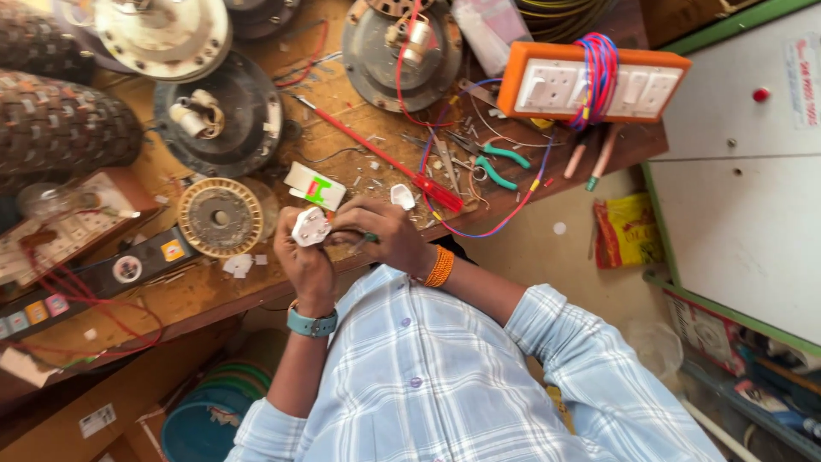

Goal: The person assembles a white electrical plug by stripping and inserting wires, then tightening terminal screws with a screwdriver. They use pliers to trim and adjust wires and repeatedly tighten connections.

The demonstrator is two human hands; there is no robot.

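**White plug gripped over the bench edge**

Left hand [306,257] wraps its fingers around the white plug [310,227], just above the workbench [214,291] edge. Right hand [380,233] pinches a green-handled tool [369,238] against it. Further right, the orange switchboard [590,81].

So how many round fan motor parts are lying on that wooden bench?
4 visible: a cream disc top left, a dark housing below it, a grey housing top centre, and a cream-rimmed winding ring near the hands. Others may be hidden.
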